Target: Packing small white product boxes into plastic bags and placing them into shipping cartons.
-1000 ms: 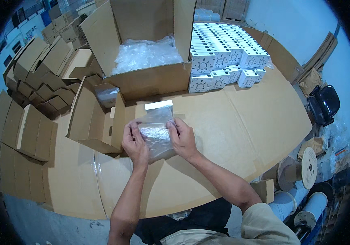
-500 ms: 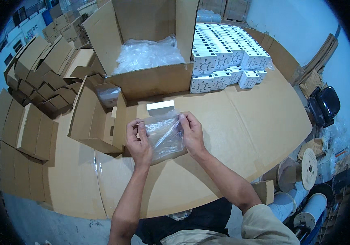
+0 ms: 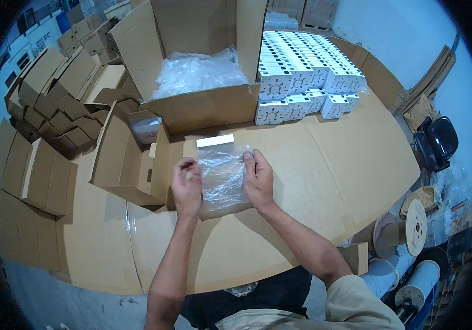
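A clear plastic bag hangs flat above the cardboard-covered table. My right hand pinches its upper right edge, thumb on the near face. At the bag's left edge is my left hand, its fingers smeared by motion, so its grip on the film is unclear. Just beyond the bag lies a white box-shaped piece, its lower part hidden behind the film. Left of my left hand stands an open cardboard carton with a clear-wrapped item inside.
A tall open carton filled with clear plastic bags stands at the back. Many white box-shaped units are stacked to its right. Folded cartons line the left side. Cable spools sit on the floor at right.
My left fingers have shifted slightly left and blurred at the bag's edge. The bag has spread flatter and covers more of the white piece. My right hand keeps its hold.
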A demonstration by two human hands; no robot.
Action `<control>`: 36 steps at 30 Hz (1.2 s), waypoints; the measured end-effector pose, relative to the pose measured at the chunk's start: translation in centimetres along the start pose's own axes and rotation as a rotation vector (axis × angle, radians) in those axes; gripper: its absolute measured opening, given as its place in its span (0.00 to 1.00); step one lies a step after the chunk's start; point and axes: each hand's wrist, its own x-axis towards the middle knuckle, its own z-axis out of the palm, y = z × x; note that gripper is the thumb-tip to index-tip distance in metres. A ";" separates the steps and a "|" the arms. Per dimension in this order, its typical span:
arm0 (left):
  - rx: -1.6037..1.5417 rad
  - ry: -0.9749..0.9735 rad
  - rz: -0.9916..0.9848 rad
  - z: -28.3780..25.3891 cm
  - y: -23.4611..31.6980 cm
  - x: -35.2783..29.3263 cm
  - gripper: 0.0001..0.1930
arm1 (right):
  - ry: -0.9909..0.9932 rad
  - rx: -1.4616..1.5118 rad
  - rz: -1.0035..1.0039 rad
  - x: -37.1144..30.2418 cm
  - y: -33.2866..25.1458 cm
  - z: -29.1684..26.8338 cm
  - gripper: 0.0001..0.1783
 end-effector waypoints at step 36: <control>0.329 -0.401 -0.072 -0.1 0.3 -0.5 0.17 | -0.665 -0.593 -0.624 3.2 -5.7 -4.1 0.10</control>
